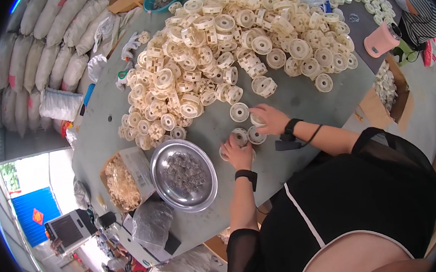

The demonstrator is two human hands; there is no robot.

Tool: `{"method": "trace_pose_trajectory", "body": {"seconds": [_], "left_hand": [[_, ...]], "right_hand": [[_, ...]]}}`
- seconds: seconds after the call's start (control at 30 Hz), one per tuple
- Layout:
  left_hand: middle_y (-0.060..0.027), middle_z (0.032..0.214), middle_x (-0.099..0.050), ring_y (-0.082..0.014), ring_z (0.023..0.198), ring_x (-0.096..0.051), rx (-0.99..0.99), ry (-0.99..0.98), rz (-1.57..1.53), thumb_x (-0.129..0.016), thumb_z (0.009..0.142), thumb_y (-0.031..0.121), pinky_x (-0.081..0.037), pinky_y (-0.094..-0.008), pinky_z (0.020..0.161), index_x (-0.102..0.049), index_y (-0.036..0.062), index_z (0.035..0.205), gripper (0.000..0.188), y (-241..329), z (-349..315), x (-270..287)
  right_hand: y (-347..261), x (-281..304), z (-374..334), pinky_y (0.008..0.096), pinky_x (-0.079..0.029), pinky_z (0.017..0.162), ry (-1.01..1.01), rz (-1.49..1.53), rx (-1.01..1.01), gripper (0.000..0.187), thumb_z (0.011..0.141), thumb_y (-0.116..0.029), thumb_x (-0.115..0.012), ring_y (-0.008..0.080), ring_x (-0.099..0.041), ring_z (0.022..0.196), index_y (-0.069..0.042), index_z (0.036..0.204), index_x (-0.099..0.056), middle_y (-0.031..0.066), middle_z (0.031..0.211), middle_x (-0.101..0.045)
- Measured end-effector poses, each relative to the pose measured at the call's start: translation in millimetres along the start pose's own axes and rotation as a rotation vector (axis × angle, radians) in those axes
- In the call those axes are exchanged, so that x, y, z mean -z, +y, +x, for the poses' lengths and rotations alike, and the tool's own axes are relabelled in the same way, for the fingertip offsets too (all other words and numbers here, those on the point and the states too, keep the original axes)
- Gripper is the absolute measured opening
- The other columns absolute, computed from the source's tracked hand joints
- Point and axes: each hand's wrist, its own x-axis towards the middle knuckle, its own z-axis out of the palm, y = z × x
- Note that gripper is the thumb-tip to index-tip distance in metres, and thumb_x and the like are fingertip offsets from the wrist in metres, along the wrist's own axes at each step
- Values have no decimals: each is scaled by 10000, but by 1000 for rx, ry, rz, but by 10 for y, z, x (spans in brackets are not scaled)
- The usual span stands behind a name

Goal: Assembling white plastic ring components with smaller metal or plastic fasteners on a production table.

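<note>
Several round cream plastic wheels lie in front of me on the grey-green table. My left hand (239, 155) curves its fingers down around wheels under its palm, and those are mostly covered. Just to the right, my right hand (271, 120) grips the side of another plastic wheel (258, 119). Between the hands rests a wheel with a dark center hole (256, 135), while another (239, 136) touches my left fingertips. A separate wheel (239, 112) lies flat beyond them. Bands circle both of my wrists.
A large heap of similar wheels (225, 24) covers the far table. Left of my hands are a metal bowl (213, 174) of small metal springs and a cardboard box (138, 167) of pale parts. A pink cup (382, 40) stands at right. Other people are nearby.
</note>
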Motion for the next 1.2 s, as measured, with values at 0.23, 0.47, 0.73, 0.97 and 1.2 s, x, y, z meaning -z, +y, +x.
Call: {"method": "trace_pose_trajectory", "body": {"seconds": [0.23, 0.47, 0.73, 0.97, 1.2], "left_hand": [[-143, 1268, -340, -358, 1226, -219, 67, 12, 47, -682, 627, 264, -227, -542, 954, -414, 142, 1199, 644, -31, -258, 81], [-125, 1287, -329, -348, 1191, -283, 153, 21, -4, -640, 674, 258, -280, -483, 942, -462, 149, 1171, 538, -437, -279, 59], [-187, 1227, -356, -358, 1127, -351, -50, 98, -68, -708, 606, 271, -320, -425, 926, -440, 69, 1153, 642, 16, -679, 153], [-173, 1150, -441, -342, 1075, -401, -85, 61, -208, -733, 577, 283, -346, -415, 895, -410, 35, 1148, 702, -63, -691, 76], [-178, 1050, -520, -329, 970, -493, -52, -149, -229, -728, 574, 295, -399, -389, 838, -454, 14, 1108, 663, 46, -538, 296]], "right_hand": [[-136, -100, -157, 409, -399, 839, -136, -225, 12, 640, 621, -251, -664, 324, -436, 1044, -146, 1206, -426, 133, 1189, -409], [-251, -215, -320, 436, -415, 779, -246, -522, 130, 618, 619, -194, -675, 310, -443, 1041, -185, 1189, -436, 111, 1211, -397], [-237, -385, -231, 421, -443, 722, -337, -625, 23, 551, 619, -157, -650, 306, -486, 963, -170, 1133, -450, 114, 1122, -425], [-271, -247, -74, 373, -401, 868, -200, 36, -327, 604, 623, -187, -666, 318, -468, 1050, -94, 1171, -428, 180, 1109, -473], [180, -527, 129, 302, -369, 902, -253, 774, -325, 705, 666, -172, -695, 202, -445, 1092, 12, 1237, -325, 147, 1183, -458]]}}
